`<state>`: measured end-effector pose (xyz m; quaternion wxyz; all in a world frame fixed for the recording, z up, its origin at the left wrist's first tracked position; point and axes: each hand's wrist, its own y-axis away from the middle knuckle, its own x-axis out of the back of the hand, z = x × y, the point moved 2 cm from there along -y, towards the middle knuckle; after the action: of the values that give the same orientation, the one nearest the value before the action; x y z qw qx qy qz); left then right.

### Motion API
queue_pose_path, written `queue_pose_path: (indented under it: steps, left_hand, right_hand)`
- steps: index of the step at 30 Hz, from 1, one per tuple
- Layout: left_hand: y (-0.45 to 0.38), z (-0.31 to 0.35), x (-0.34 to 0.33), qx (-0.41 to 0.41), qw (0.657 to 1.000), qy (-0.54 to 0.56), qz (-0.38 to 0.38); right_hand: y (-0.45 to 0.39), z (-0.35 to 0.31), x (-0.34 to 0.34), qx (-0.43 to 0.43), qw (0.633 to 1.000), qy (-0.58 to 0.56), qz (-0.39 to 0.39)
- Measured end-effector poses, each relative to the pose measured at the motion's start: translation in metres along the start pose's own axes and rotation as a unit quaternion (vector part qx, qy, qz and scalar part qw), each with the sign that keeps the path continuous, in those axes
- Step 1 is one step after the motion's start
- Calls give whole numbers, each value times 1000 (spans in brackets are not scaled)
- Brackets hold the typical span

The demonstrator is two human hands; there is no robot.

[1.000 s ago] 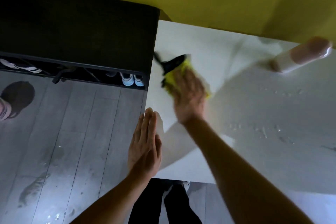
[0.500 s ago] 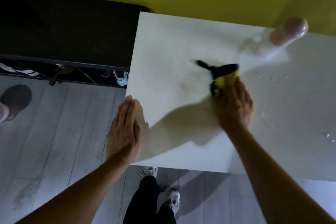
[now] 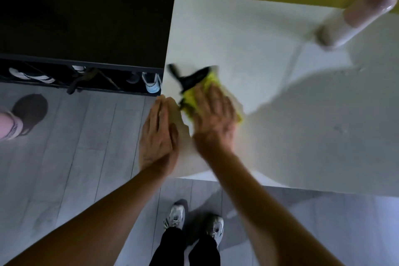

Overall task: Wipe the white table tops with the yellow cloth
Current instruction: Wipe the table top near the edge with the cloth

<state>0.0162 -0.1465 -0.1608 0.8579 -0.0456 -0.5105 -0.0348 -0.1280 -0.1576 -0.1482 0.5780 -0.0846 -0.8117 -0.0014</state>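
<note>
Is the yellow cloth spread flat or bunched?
Bunched: the yellow cloth sits crumpled under the right hand on the white table top.

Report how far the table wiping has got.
Done: nothing shows for certain; the table looks plain near the wall. In hand: the right hand presses the cloth flat near the left edge, the left hand flat beside it. Left: specks on the right part; bottle spot unwiped.

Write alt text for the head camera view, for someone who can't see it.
Seen from above, a right hand presses a yellow cloth onto a white table near its left edge, where the left hand rests flat. A bottle stands at the far right; a dark shoe rack sits left.
</note>
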Motion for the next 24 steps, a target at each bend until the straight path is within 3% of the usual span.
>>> queue_pose_path:
  steps: [3, 7, 11, 15, 19, 21, 24]
  left_hand:
    - [4, -5, 0, 2, 1000, 3, 30]
    - [4, -2, 4, 40, 998, 44, 16]
    - [5, 3, 7, 42, 996, 72, 30]
    - [7, 1, 14, 32, 993, 104, 49]
    - [43, -14, 28, 43, 991, 122, 18]
    - [67, -23, 35, 33, 993, 109, -3]
    - [88, -36, 42, 58, 992, 114, -7]
  right_hand:
    - [6, -32, -4, 62, 997, -41, -28]
    - [8, 3, 11, 106, 993, -12, -45]
    - [16, 76, 31, -29, 998, 24, 56]
    - [14, 104, 45, -158, 985, 9, 62]
    - [20, 65, 34, -182, 980, -7, 80]
    - [35, 21, 21, -130, 988, -3, 79]
    - [69, -55, -2, -41, 999, -28, 1]
